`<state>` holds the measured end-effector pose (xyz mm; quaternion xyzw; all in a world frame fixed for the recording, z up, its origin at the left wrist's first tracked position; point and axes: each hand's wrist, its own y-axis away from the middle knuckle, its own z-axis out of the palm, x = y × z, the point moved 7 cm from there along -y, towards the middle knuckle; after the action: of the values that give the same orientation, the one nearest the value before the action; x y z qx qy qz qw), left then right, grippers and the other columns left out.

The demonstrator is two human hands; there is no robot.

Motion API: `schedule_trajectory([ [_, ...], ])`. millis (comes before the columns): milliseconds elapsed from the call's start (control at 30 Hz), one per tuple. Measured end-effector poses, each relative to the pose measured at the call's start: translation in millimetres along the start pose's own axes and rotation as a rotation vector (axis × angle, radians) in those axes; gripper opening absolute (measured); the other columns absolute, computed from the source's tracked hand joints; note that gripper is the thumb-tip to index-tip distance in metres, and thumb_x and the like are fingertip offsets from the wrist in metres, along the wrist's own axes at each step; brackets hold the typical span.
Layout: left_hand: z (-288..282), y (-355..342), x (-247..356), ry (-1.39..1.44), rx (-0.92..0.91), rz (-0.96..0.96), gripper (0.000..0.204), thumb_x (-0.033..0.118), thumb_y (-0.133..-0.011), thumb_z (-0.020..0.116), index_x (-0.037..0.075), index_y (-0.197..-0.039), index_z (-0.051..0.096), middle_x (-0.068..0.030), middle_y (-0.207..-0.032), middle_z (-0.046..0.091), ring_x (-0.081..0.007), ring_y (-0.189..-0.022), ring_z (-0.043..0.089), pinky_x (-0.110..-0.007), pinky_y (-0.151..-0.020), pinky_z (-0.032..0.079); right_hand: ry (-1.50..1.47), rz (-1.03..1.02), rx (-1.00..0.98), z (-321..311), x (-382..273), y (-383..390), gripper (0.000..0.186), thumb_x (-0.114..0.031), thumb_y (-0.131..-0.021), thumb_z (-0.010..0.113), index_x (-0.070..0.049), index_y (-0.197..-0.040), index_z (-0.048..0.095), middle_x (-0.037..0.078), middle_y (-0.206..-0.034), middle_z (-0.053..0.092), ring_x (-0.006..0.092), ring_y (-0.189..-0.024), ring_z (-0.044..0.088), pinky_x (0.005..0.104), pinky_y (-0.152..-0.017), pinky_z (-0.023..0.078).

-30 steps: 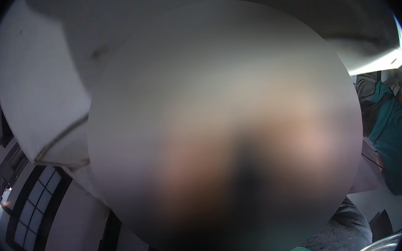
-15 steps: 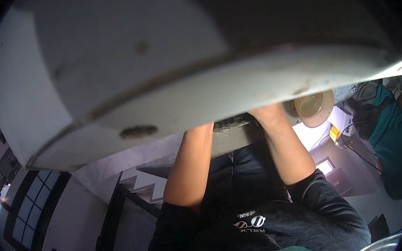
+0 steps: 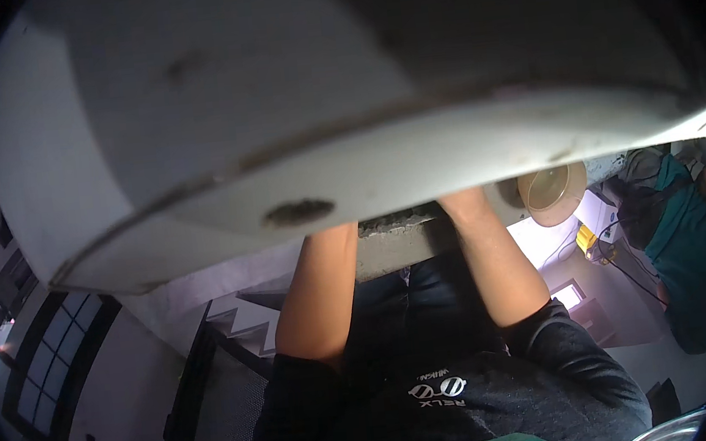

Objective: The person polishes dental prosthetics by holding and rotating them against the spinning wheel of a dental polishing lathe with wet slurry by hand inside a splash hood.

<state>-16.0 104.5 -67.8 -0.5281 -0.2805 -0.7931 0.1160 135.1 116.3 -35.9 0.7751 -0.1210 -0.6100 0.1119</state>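
Note:
A large white, curved panel (image 3: 416, 168) with dark smudges fills the upper half of the view, very near. Both forearms reach up from below and pass behind its lower edge. Of my left hand (image 3: 335, 231), only the wrist part shows; the fingers are hidden behind the panel. My right hand (image 3: 462, 200) shows its wrist and a bit of its back, its fingers likewise covered. What either hand touches cannot be seen. Between the wrists lies a rough grey ledge (image 3: 398, 248) with a dark, crumbly upper side. I wear a dark T-shirt.
Right of my right hand is a beige round, bowl-like thing (image 3: 551, 193). Beyond it are a yellow object (image 3: 587, 239) with dark cables and a person in green clothing (image 3: 696, 255). At left stand a dark-framed window (image 3: 54, 360) and a mesh-panelled railing (image 3: 218, 403) beside stairs.
The dark smudge on the panel's rim has shifted right, while a smudge higher up has shifted left. My left forearm has moved slightly left; the right one has barely moved.

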Motion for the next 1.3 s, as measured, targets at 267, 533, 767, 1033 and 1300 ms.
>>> schedule_trajectory([
  [267, -9.5, -5.4, -16.9, 0.093, 0.088, -0.336, 0.025, -0.016, -0.067, 0.044, 0.001, -0.078, 0.057, -0.0012, -0.075, 0.054, -0.0079, -0.063, 0.048, -0.02, -0.056, 0.034, 0.257, -0.559, 0.104, -3.1, -24.1, 9.9, 0.021, 0.001, -0.064, 0.056, 0.005, -0.085, 0.061, 0.014, -0.079, 0.063, 0.0112, -0.066, 0.059, 0.0226, -0.053, 0.047],
  [533, -6.1, -5.0, -8.7, -0.328, -0.121, -0.025, 0.023, -0.016, -0.074, 0.045, -0.001, -0.088, 0.055, -0.0041, -0.08, 0.057, -0.0071, -0.068, 0.052, -0.017, -0.06, 0.039, 0.135, -0.281, 0.064, -2.3, -16.2, 1.5, 0.024, 0.003, -0.063, 0.056, 0.002, -0.086, 0.062, 0.014, -0.08, 0.064, 0.0162, -0.07, 0.061, 0.0259, -0.065, 0.048],
  [767, 5.6, 1.8, -1.3, -0.688, -0.262, 0.289, 0.02, -0.015, -0.077, 0.045, -0.003, -0.089, 0.053, -0.0047, -0.08, 0.057, -0.0074, -0.067, 0.052, -0.019, -0.064, 0.043, 0.078, -0.302, 0.045, -5.8, -18.6, 3.0, 0.025, 0.004, -0.064, 0.055, 0.001, -0.088, 0.064, 0.013, -0.082, 0.064, 0.0142, -0.07, 0.061, 0.0234, -0.064, 0.048],
  [1033, 6.1, -7.7, 2.3, -0.113, -0.111, -0.033, 0.011, -0.002, -0.078, 0.046, -0.004, -0.081, 0.056, -0.0058, -0.078, 0.056, -0.015, -0.074, 0.051, -0.029, -0.067, 0.041, 0.06, -0.144, 0.053, -0.8, -6.7, -3.2, 0.025, 0.003, -0.065, 0.054, 0.002, -0.087, 0.064, 0.011, -0.078, 0.064, 0.0124, -0.068, 0.06, 0.0229, -0.063, 0.047],
  [1300, 1.5, -9.5, -6.1, -0.155, -0.125, 0.006, 0.014, -0.008, -0.077, 0.046, -0.003, -0.086, 0.055, -0.0051, -0.082, 0.057, -0.0107, -0.074, 0.052, -0.023, -0.067, 0.04, 0.008, -0.117, 0.029, 1.0, -8.0, -1.6, 0.024, 0.002, -0.065, 0.054, 0.002, -0.088, 0.063, 0.012, -0.08, 0.065, 0.012, -0.07, 0.061, 0.0232, -0.064, 0.047],
])
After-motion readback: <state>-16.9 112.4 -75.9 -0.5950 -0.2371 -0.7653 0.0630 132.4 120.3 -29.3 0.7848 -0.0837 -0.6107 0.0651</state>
